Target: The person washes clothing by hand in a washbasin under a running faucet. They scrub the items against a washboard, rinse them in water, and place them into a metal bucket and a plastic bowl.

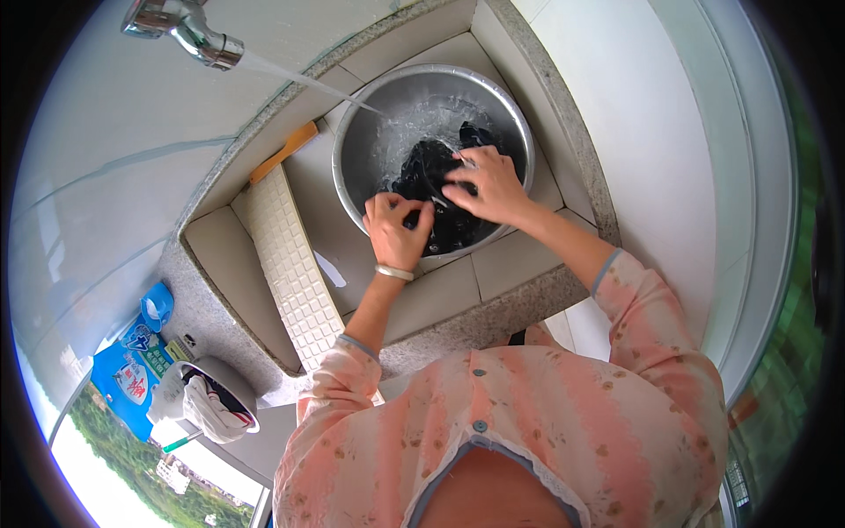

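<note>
Dark, soaked cloth (426, 171) lies bunched in a round metal basin (340, 162), partly under water. My left hand (396, 228) is at the basin's near rim, thumb and fingers pinching part of the cloth. Over the cloth's right side, my right hand (487, 185) has bent, spread fingers touching it; motion blur hides whether they grip. From a chrome tap (208, 46) at the upper left, a stream of water (310, 82) runs into the basin and churns the surface.
The basin stands in a tiled sink with a stone rim (581, 145). Left of it lean a ridged washboard (284, 244) and a wooden-backed brush (287, 152). On the ledge are a blue detergent bag (125, 379), a blue cup (157, 307) and a pail (228, 376) holding cloth.
</note>
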A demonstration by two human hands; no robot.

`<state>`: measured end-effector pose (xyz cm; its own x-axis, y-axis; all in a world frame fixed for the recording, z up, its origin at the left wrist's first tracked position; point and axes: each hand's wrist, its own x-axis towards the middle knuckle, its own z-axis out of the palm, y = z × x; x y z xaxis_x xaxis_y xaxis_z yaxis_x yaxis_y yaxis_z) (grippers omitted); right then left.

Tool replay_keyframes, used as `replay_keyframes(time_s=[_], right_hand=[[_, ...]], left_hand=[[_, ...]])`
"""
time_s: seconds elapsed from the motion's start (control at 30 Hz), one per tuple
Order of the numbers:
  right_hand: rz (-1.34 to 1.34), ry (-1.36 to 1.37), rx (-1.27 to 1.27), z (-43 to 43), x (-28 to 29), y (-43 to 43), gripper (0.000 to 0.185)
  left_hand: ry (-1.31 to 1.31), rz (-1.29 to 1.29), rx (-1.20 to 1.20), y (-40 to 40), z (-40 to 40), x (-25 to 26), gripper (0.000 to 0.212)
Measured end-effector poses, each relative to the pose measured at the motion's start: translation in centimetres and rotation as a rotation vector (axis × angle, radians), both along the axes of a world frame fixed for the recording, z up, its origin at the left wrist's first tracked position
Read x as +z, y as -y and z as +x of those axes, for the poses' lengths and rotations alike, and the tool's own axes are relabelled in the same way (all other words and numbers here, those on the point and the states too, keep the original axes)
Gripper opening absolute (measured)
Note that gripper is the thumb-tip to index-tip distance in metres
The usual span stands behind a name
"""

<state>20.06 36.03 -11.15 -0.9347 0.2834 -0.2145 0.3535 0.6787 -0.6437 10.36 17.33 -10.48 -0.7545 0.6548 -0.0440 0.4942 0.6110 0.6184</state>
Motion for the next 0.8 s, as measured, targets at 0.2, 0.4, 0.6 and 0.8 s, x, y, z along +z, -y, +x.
replay_keyframes(time_s=[0.2,0.4,0.6,0.8], right_hand=[[0.329,-0.029,0.139,0.4,-6.0,3.1,0.044],[0.286,0.028,0.025,-5.5,-10.3,0.4,0.026],[-0.026,0.404,-0.105,-9.6,-10.8,-2.8,0.052],[-0.006,0.071,-0.051,-4.6,-6.8,-0.5,0.053]], left_hand=[[-0.196,-0.435,-0.244,-1.2,2.4,-6.5,0.052],[0.014,-0.548,-0.360,-5.0,-4.5,-9.6,0.056],[0.086,-0.392,-0.387,-5.8,-8.3,-10.7,0.042],[0.038,-0.033,-0.148,-2.6,-10.9,-11.0,0.037]])
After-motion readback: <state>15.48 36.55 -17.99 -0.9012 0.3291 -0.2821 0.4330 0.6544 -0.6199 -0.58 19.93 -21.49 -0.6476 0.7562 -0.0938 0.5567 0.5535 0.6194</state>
